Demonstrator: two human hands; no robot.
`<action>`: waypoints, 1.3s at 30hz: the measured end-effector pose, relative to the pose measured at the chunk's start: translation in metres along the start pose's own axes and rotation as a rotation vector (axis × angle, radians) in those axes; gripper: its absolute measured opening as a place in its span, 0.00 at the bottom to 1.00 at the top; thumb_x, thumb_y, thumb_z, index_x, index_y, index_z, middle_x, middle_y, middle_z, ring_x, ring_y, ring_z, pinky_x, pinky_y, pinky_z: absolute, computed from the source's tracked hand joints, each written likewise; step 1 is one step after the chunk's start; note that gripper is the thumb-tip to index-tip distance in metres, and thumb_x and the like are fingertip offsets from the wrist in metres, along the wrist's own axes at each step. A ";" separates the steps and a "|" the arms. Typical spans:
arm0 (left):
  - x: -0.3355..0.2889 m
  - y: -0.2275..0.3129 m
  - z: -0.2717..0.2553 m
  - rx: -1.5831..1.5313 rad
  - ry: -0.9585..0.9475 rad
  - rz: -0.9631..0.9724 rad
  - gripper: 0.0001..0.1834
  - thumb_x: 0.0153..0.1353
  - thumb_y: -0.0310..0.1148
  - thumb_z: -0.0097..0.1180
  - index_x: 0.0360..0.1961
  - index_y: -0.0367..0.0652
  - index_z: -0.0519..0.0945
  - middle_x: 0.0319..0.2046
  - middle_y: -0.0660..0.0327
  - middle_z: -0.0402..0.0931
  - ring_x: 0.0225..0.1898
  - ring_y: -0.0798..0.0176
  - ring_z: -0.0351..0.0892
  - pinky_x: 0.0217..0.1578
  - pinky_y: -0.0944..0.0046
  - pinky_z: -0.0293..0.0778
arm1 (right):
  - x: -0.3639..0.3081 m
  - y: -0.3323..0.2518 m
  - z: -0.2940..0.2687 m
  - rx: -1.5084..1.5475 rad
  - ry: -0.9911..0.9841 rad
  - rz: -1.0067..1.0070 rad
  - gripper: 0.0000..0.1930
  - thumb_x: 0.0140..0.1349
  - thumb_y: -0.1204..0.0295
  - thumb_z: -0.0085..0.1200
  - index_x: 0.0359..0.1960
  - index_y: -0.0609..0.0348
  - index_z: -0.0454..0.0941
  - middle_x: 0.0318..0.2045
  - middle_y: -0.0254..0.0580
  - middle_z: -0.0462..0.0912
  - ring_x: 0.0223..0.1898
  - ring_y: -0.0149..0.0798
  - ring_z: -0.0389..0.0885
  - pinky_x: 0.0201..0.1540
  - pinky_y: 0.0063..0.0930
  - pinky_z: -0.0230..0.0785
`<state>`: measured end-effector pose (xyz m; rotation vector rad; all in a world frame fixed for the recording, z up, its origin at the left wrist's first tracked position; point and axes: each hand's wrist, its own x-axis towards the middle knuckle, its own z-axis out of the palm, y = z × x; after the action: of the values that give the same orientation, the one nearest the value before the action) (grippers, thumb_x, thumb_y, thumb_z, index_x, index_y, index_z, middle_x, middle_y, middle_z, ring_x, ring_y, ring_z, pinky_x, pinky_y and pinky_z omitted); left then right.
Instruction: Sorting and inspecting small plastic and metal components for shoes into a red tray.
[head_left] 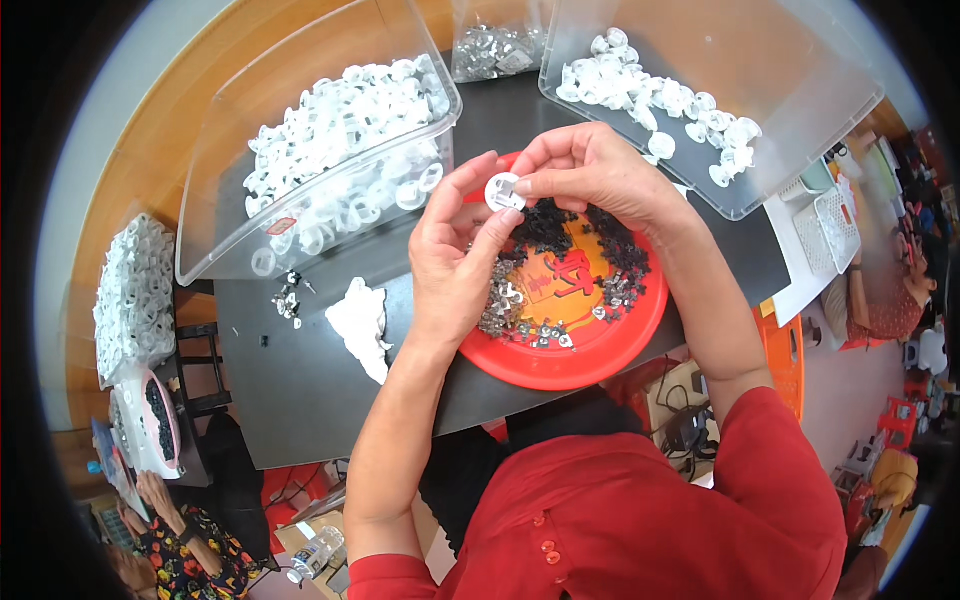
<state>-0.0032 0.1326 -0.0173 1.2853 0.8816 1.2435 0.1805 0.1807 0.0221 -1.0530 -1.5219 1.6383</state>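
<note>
In the head view, your left hand (450,250) and your right hand (610,180) meet over a round, red plastic tray (540,375) on the dark grey counter (320,410). Between them you have a small, white, round plastic piece (503,192), raised above the tray's far left part. Your left fingers pinch it, the thumb at its lower edge; your right thumb and forefinger close on its right edge, and you cannot tell whether they also grip a smaller part.

Below your hands, the tray carries small black parts (628,265) and small silver metal parts (505,295). Beyond it to your left stands a clear plastic bin (205,240) heaped with white plastic pieces (340,130); to your right, a second clear bin (790,100) holds fewer. A clear bag of metal parts (497,52) sits between the bins. A crumpled white sheet (360,325) lies left of your left forearm.
</note>
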 end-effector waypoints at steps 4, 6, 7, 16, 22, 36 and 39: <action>-0.001 0.006 0.009 -0.136 0.057 0.039 0.24 0.61 0.19 0.56 0.58 0.34 0.66 0.46 0.56 0.77 0.43 0.69 0.80 0.39 0.74 0.75 | 0.001 0.008 -0.002 0.113 -0.034 -0.022 0.11 0.55 0.71 0.63 0.37 0.65 0.80 0.25 0.33 0.81 0.19 0.17 0.67 0.21 0.10 0.56; 0.000 0.005 0.007 -0.146 0.065 0.065 0.22 0.59 0.18 0.57 0.55 0.34 0.68 0.45 0.55 0.77 0.43 0.68 0.80 0.40 0.73 0.76 | 0.002 0.008 -0.001 0.168 -0.045 -0.042 0.14 0.55 0.71 0.64 0.38 0.68 0.80 0.26 0.36 0.81 0.19 0.19 0.68 0.21 0.11 0.58; -0.001 0.006 0.006 -0.146 0.064 0.058 0.22 0.59 0.18 0.57 0.55 0.34 0.68 0.45 0.55 0.77 0.43 0.68 0.80 0.40 0.73 0.76 | 0.001 0.007 0.001 0.172 -0.042 -0.037 0.14 0.55 0.71 0.64 0.38 0.68 0.80 0.26 0.36 0.81 0.19 0.19 0.68 0.21 0.11 0.58; 0.001 0.009 -0.001 -0.147 0.097 -0.058 0.22 0.64 0.32 0.56 0.57 0.34 0.71 0.42 0.60 0.78 0.38 0.71 0.78 0.41 0.72 0.74 | -0.016 -0.003 -0.040 -0.555 0.017 -0.131 0.06 0.58 0.71 0.60 0.31 0.63 0.81 0.25 0.30 0.80 0.28 0.20 0.76 0.31 0.16 0.67; 0.003 0.004 -0.005 -0.154 0.095 -0.057 0.21 0.67 0.34 0.52 0.57 0.32 0.71 0.40 0.60 0.78 0.36 0.72 0.78 0.38 0.74 0.72 | -0.020 0.002 -0.019 -0.681 -0.432 -0.188 0.07 0.56 0.72 0.59 0.29 0.65 0.79 0.19 0.36 0.80 0.20 0.28 0.76 0.25 0.24 0.67; 0.003 0.005 -0.004 -0.135 0.115 -0.071 0.23 0.63 0.38 0.58 0.53 0.32 0.75 0.40 0.60 0.77 0.33 0.73 0.76 0.35 0.71 0.74 | -0.028 0.016 0.016 -0.823 -0.552 -0.186 0.08 0.49 0.71 0.55 0.23 0.66 0.79 0.15 0.47 0.77 0.21 0.45 0.79 0.30 0.36 0.71; 0.004 0.005 -0.004 -0.135 0.110 -0.072 0.23 0.63 0.38 0.58 0.53 0.32 0.75 0.39 0.60 0.77 0.33 0.73 0.76 0.34 0.71 0.74 | -0.028 0.019 0.017 -0.861 -0.558 -0.210 0.08 0.50 0.71 0.55 0.22 0.66 0.79 0.14 0.48 0.77 0.20 0.46 0.78 0.28 0.37 0.71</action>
<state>-0.0075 0.1363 -0.0125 1.0778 0.8982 1.3033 0.1795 0.1465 0.0064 -0.7979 -2.7456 1.1654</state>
